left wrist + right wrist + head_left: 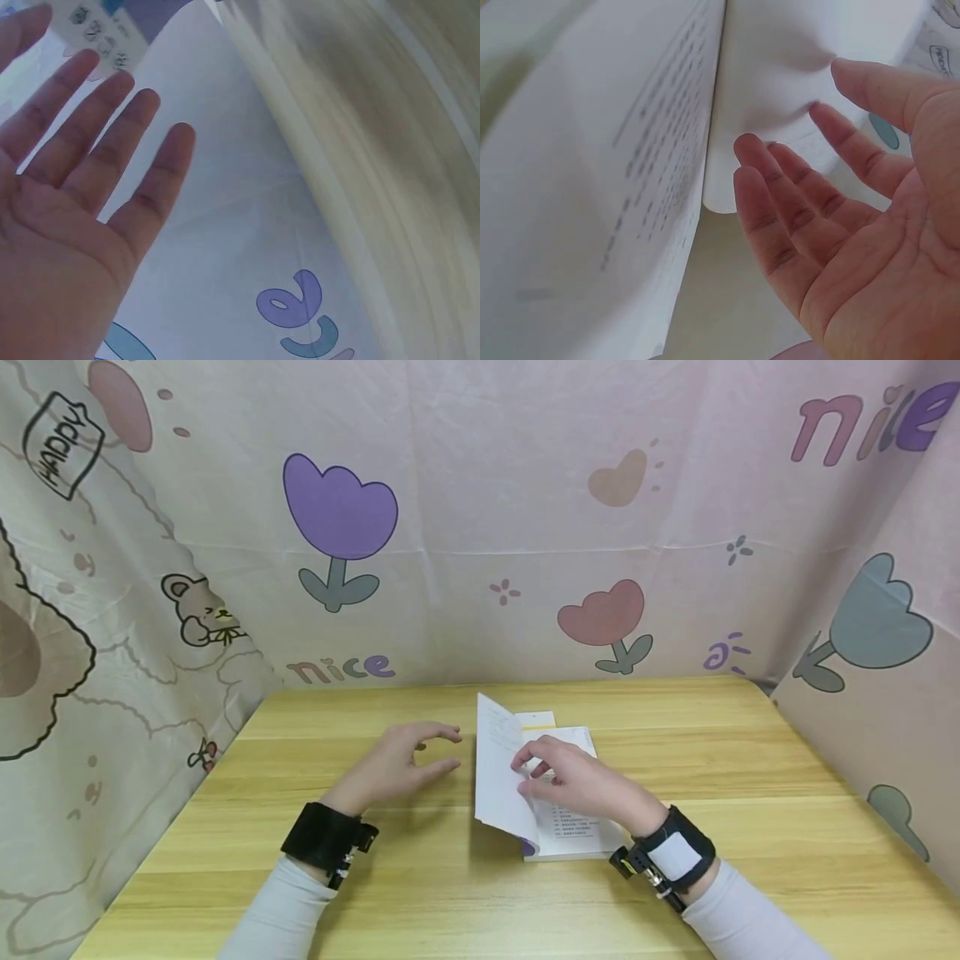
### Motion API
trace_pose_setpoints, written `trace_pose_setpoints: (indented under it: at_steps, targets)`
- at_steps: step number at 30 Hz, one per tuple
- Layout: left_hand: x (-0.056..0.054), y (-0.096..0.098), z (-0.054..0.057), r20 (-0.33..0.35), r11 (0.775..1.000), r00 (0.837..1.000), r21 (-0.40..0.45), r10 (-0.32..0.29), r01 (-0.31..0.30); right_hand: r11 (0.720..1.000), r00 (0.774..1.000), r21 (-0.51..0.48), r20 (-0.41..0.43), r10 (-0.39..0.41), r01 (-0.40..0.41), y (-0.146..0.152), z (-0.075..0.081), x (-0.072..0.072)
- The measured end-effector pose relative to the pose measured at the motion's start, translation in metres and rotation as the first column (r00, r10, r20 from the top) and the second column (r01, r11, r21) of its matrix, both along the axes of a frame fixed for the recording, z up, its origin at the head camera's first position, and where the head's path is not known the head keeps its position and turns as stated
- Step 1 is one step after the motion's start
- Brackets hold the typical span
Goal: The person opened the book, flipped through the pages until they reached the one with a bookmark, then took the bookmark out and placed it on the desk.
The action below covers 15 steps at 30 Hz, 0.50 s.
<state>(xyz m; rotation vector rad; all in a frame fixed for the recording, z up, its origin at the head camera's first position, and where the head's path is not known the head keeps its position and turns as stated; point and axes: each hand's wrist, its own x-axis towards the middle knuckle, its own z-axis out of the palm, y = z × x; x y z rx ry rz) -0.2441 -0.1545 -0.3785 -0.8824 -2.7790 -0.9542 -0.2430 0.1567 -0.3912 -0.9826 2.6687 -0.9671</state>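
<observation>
Cloth backdrop (480, 485): patterned with tulips, hearts and lettering; it rises along the table's far edge and on both sides.
Table (420, 902): wood grain, far edge meeting the cloth; the near edge falls outside the head view. Wood reaches well out from the book to the left and right table edges.
Book (581, 842): lies open right of the table's middle, nearer the far edge than the side edges, with a printed page facing up.
Raised leaf (498, 768): stands up from the book, leaning left; its free long edge faces the left hand.
Right hand (577, 777): over the book, thumb and fingers apart and lightly bent, tips against the raised leaf; grip wide, not closed round it.
Left hand (393, 762): above the wood, grip wide and holding nothing; a narrow gap separates its fingertips from the leaf's free edge.
Wrist straps (321, 837): black, one on each wrist; the right one sits near the book's near right corner.
White piece (536, 719): yellow-striped, showing past the book's far edge; whether it is attached, cannot tell.
</observation>
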Motion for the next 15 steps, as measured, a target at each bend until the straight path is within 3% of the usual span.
trace_pose_setpoints:
  at_steps: [4,8,15]
  targets:
    - [0.002,0.004,0.004,-0.083,0.999,0.996,0.021,-0.023,0.025,1.0,1.0,0.017,-0.011,0.006,-0.005,-0.003,0.002,0.004]
    - [0.005,0.015,0.005,-0.134,0.998,0.989,-0.019,-0.061,0.059,0.999,1.0,0.048,-0.025,0.009,-0.008,-0.005,0.003,0.008]
    - [0.006,0.023,-0.007,-0.108,0.988,0.992,-0.148,-0.066,0.05,0.996,0.997,0.059,-0.041,0.064,-0.062,-0.008,0.004,0.012]
